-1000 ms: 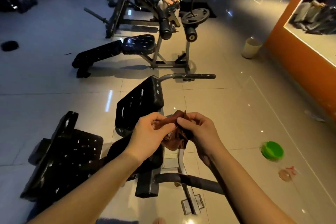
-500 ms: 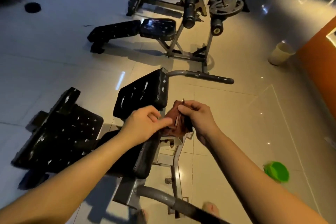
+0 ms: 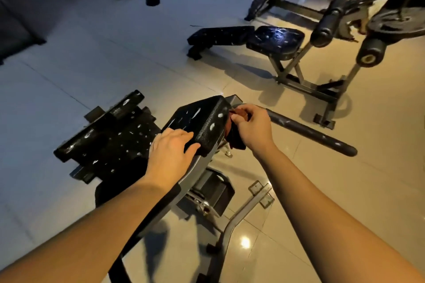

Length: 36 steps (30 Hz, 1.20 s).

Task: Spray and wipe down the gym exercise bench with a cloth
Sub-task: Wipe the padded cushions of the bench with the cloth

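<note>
The left hand [image 3: 170, 154] lies with fingers fairly straight on the near corner of the small bench pad [image 3: 200, 122]. Just right of it, the right hand [image 3: 251, 126] pinches the bunched brown cloth [image 3: 234, 138] against the pad's right edge. The droplet-flecked top runs leftward from the cloth, so the right hand looks best placed to wipe. Further left sits a wider pad [image 3: 110, 138].

Tile floor [image 3: 80, 71] with gym bench [image 3: 200, 122], black disc [image 3: 153, 0]

Your left hand [image 3: 171, 149] is lying flat, fingers straight; your right hand [image 3: 251, 126] is pinching the cloth [image 3: 234, 139], fingers curled.
</note>
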Each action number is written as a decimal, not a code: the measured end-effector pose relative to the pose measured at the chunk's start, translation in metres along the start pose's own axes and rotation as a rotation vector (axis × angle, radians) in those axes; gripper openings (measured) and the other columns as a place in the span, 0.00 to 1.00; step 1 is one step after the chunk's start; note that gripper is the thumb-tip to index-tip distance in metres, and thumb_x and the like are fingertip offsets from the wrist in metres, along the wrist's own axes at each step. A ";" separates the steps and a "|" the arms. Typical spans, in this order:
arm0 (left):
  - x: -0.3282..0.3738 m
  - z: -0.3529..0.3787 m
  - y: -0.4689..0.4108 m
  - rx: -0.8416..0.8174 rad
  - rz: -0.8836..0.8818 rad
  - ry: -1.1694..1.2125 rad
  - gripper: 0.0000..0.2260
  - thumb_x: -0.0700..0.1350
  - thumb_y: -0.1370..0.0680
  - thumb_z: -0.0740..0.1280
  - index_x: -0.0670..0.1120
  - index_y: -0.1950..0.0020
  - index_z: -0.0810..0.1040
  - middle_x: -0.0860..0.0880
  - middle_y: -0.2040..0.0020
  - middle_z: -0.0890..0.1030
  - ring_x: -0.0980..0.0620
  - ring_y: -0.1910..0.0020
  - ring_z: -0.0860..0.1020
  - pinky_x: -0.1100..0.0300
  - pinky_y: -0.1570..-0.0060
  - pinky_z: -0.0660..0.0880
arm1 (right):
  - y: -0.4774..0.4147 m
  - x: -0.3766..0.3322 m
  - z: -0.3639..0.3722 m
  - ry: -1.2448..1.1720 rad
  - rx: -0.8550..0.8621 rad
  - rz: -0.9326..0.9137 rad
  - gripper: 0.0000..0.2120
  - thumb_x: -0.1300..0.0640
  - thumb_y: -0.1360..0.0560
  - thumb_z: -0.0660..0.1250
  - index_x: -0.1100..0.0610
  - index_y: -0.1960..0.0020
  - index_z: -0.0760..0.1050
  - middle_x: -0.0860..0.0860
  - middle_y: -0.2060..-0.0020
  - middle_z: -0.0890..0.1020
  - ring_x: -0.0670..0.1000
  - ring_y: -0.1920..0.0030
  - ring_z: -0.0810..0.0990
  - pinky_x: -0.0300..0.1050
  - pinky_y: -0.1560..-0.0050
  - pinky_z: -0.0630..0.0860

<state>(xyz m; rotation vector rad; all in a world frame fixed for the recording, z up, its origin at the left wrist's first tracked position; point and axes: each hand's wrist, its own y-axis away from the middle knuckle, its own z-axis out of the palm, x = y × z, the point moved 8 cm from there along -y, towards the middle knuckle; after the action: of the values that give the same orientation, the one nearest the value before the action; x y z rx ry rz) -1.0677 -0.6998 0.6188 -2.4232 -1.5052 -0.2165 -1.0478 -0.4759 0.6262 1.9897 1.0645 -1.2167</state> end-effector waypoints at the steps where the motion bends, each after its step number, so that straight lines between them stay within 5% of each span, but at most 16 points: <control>1: 0.001 0.002 0.001 0.010 -0.036 0.013 0.18 0.57 0.18 0.65 0.49 0.33 0.81 0.52 0.39 0.82 0.52 0.39 0.76 0.52 0.34 0.71 | -0.005 -0.002 0.002 0.027 0.007 -0.029 0.03 0.59 0.22 0.70 0.53 0.51 0.82 0.46 0.57 0.82 0.49 0.52 0.80 0.51 0.43 0.78; 6: -0.006 0.012 0.003 0.060 -0.090 0.076 0.20 0.57 0.18 0.65 0.49 0.30 0.79 0.54 0.37 0.81 0.56 0.37 0.74 0.56 0.33 0.69 | -0.019 -0.006 0.015 0.128 0.046 -0.095 0.02 0.56 0.21 0.70 0.51 0.52 0.78 0.42 0.60 0.78 0.42 0.59 0.76 0.48 0.51 0.78; 10: -0.012 0.015 0.001 0.105 -0.074 0.119 0.19 0.56 0.20 0.69 0.47 0.34 0.82 0.54 0.42 0.83 0.56 0.40 0.75 0.54 0.37 0.74 | 0.005 -0.007 0.037 0.169 0.043 -0.156 0.04 0.55 0.20 0.69 0.53 0.45 0.78 0.48 0.51 0.79 0.45 0.52 0.76 0.45 0.47 0.77; 15: -0.011 0.015 0.000 0.113 -0.036 0.157 0.18 0.53 0.22 0.72 0.45 0.36 0.83 0.53 0.45 0.82 0.54 0.44 0.76 0.54 0.40 0.75 | 0.053 -0.009 0.053 0.277 -0.045 -0.359 0.04 0.55 0.19 0.67 0.53 0.46 0.79 0.45 0.52 0.77 0.44 0.51 0.75 0.38 0.49 0.73; 21: -0.012 0.015 -0.002 0.116 -0.044 0.210 0.17 0.53 0.21 0.70 0.47 0.34 0.82 0.57 0.45 0.80 0.60 0.45 0.71 0.60 0.38 0.67 | -0.017 -0.012 0.026 0.266 0.109 -0.265 0.04 0.55 0.19 0.68 0.55 0.46 0.78 0.47 0.52 0.76 0.45 0.52 0.73 0.42 0.46 0.74; 26: -0.011 0.012 0.000 0.139 -0.036 0.168 0.16 0.53 0.21 0.70 0.47 0.37 0.84 0.56 0.47 0.80 0.60 0.45 0.72 0.64 0.39 0.63 | 0.053 -0.001 0.052 0.248 -0.108 -0.497 0.05 0.55 0.19 0.67 0.53 0.45 0.80 0.46 0.51 0.78 0.45 0.50 0.75 0.39 0.48 0.73; 32: -0.007 0.008 0.001 0.126 -0.067 0.088 0.18 0.55 0.20 0.69 0.50 0.34 0.82 0.56 0.42 0.81 0.58 0.41 0.74 0.55 0.35 0.71 | -0.019 -0.012 0.032 0.259 0.016 -0.426 0.04 0.55 0.20 0.68 0.55 0.46 0.79 0.47 0.52 0.76 0.44 0.51 0.73 0.41 0.47 0.74; 36: -0.002 0.006 0.002 0.093 -0.087 0.014 0.18 0.56 0.20 0.68 0.50 0.33 0.81 0.55 0.41 0.81 0.54 0.40 0.76 0.51 0.36 0.73 | 0.053 0.008 0.057 0.281 -0.259 -0.479 0.06 0.53 0.18 0.64 0.51 0.45 0.78 0.45 0.51 0.74 0.43 0.49 0.69 0.38 0.51 0.67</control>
<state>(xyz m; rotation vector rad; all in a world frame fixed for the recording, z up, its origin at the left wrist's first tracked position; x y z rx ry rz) -1.0668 -0.7011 0.6124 -2.2826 -1.5796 -0.1771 -1.0264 -0.5459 0.5979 1.7909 1.8186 -0.9686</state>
